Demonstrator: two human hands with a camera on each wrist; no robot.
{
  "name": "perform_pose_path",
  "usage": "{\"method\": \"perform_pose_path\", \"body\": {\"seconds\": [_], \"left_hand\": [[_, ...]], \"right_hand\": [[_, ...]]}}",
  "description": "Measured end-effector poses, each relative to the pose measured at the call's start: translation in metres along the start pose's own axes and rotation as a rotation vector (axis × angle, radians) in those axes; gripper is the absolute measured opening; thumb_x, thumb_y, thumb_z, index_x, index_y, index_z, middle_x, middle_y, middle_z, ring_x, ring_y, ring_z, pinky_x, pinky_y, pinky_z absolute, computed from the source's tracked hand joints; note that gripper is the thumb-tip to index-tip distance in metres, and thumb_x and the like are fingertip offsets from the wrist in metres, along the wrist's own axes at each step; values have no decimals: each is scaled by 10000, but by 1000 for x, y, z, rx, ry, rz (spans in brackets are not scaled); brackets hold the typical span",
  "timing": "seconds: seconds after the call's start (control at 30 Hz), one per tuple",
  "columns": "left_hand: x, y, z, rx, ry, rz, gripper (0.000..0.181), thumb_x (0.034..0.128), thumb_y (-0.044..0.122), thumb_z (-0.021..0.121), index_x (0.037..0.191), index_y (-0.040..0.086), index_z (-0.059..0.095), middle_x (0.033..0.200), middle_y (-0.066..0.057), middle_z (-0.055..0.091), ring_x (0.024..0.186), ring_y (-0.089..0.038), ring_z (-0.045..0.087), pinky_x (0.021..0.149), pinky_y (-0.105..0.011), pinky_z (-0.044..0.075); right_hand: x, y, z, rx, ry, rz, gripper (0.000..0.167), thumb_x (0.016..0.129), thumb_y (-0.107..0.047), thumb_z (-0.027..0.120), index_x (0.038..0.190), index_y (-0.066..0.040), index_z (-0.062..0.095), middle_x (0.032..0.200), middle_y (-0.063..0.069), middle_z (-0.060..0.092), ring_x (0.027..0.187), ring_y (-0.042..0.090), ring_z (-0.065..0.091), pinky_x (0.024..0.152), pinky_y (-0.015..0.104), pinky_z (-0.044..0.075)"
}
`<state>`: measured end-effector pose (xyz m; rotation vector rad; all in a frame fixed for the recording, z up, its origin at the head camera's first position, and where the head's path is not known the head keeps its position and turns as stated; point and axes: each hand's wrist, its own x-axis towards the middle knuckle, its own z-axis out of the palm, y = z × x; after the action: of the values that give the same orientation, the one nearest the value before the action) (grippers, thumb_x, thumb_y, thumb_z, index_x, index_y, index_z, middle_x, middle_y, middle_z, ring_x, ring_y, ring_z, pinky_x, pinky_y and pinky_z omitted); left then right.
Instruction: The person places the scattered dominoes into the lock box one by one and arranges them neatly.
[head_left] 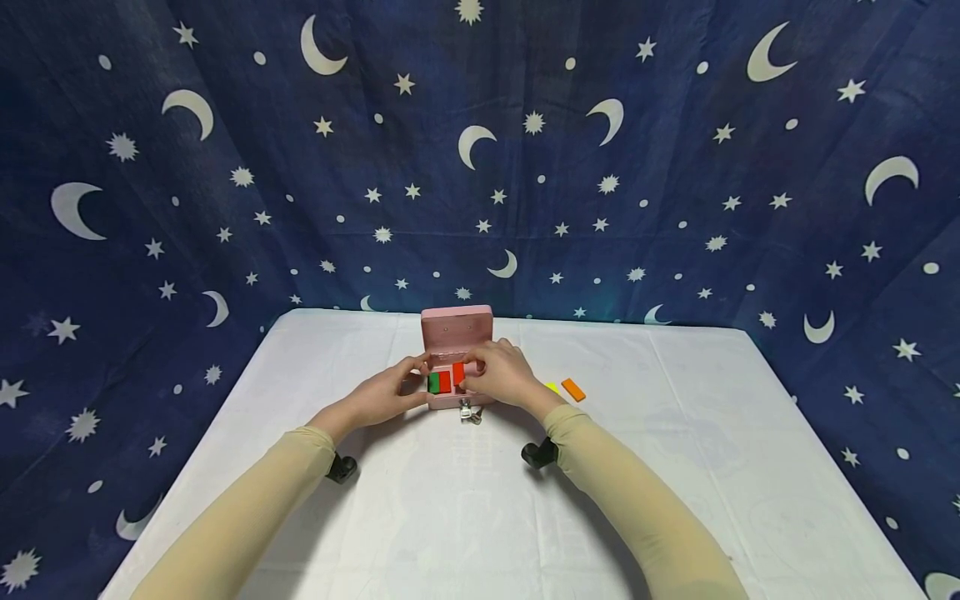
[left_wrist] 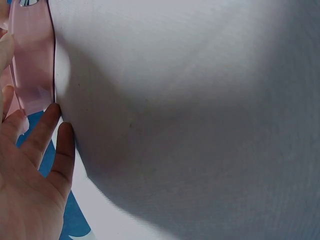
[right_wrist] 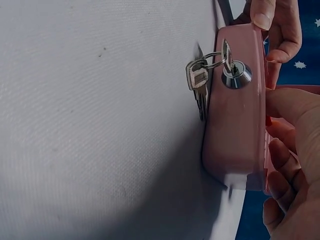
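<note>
Right hand (head_left: 505, 372) pinches a red block (head_left: 458, 372) — partly hidden; left hand (head_left: 382, 395), fingers spread, touches pink box (right_wrist: 234, 130).

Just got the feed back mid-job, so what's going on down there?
A person's right hand pinches a red block at the opening of a pink lock box, whose lid stands open. The left hand touches the box's left end. A green block and another red block sit inside. Keys hang at the front lock. An orange block and a partly hidden yellow piece lie outside, to the right.
</note>
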<state>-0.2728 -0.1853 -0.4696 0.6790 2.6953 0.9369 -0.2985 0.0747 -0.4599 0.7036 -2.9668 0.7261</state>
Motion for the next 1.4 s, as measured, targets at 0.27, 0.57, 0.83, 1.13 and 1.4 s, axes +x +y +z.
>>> {"method": "perform_pose_path", "body": {"seconds": [0.27,0.57,0.83,1.13,1.4], "left_hand": [[1,-2,0,3,3,-2,453,964,431,692,1300,198,497,1655,73,268,1371,-254,496,1096,-523,396],[2,-4,-1,-4,2,0,459,963,433,694,1302,198,492,1656,77,266,1359,-245,505,1088,-517,404],[1,-3,-1,-4,-1,1,443,964,428,694,1290,208,490,1658,75,261,1370,-244,496,1097,-515,394],[2,-4,0,-10,-7,2,444,960,443,694,1272,206,485,1655,67,269,1359,-242,508,1097,-512,398],[2,-4,0,-18,-11,-13,444,960,432,697,1272,200,483,1655,61,273,1350,-243,515,1101,-512,397]], "right_hand": [[4,-4,1,-37,-5,-22,363,848,-389,810,1161,-217,748,830,-54,561,886,173,447,750,344,358],[10,-6,3,-109,-44,23,374,830,-404,807,1161,-238,754,905,-62,621,929,175,458,798,343,379],[14,-9,5,-171,-62,14,338,824,-402,814,1115,-235,778,1079,-37,714,1020,217,501,880,388,407],[17,-10,8,-197,-86,26,329,815,-396,827,1096,-232,781,1013,-66,722,1054,212,499,887,383,406],[18,-10,9,-221,-99,13,341,815,-407,825,1107,-238,782,1006,-65,723,1035,212,505,873,390,405]]}}
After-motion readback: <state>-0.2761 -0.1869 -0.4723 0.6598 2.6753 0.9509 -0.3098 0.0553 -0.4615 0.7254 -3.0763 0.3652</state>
